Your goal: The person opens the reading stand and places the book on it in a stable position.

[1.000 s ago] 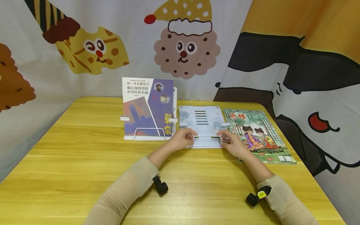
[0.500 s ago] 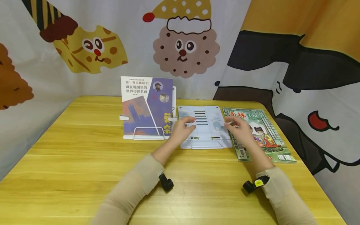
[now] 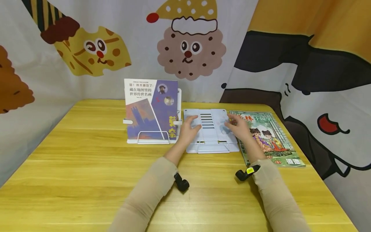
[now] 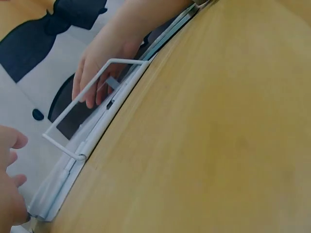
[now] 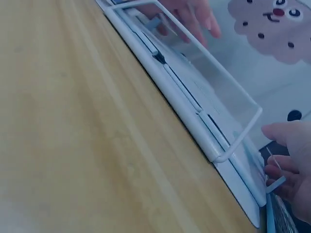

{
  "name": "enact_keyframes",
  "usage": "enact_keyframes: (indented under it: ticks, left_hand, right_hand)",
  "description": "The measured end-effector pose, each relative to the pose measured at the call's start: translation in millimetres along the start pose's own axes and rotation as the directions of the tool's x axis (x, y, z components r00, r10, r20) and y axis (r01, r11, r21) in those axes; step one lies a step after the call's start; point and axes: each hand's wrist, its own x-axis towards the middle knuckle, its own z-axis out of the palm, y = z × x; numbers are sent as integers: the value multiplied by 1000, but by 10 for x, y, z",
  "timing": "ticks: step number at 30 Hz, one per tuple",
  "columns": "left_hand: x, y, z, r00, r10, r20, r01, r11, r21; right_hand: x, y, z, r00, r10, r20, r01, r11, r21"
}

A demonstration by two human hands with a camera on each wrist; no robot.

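Observation:
A pale blue-white book stand [image 3: 207,135] with slots lies folded flat on the table. At its front a white wire bracket [image 5: 218,68] stands raised in the right wrist view. My left hand [image 3: 188,130] is at the stand's left side, fingers and thumb spread apart; it also shows as the near left hand [image 4: 10,179] in the left wrist view. Across from it, my right hand [image 3: 240,127] is at the stand's right edge beside a small side clip [image 5: 276,184], thumb and fingers parted. Whether fingertips touch the stand is hard to tell.
To the left, a purple and white book [image 3: 152,109] stands upright on another white stand. A green illustrated magazine [image 3: 278,135] lies flat at right, partly under my right forearm. The wooden table [image 3: 87,180] meets a cartoon-print curtain [image 3: 139,25] behind.
Both hands have let go of the wire bracket at the stand's front and moved back to its sides. Since half a second ago they have shifted slightly farther back, the right one also leftward.

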Motion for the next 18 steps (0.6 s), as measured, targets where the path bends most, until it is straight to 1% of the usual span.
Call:
enact_keyframes:
  ticks: [3,5,10,13,15,18]
  left_hand:
    - [21,-18,29,999,-31,-17,31,999,12]
    - [34,-33,50,998,-53,-23,54,998,25]
    - [52,-51,91,991,-123,-45,125,991,51]
    - [54,-51,102,985,-159,-67,164,984,67]
    - [53,-51,107,982,-170,-85,178,980,93]
    - [49,-53,112,981,-164,-107,179,974,142]
  right_hand:
    - [48,49,9,999,52,2,-52,999,-16]
    - [73,71,18,998,64,5,-64,998,-22]
    - [90,58,50,998,59,32,-57,996,-64]
    - [84,32,76,996,80,34,-76,992,-97]
    - [81,19,91,995,100,29,-96,989,-114]
    - [80,19,107,992,122,24,-118,986,-113]
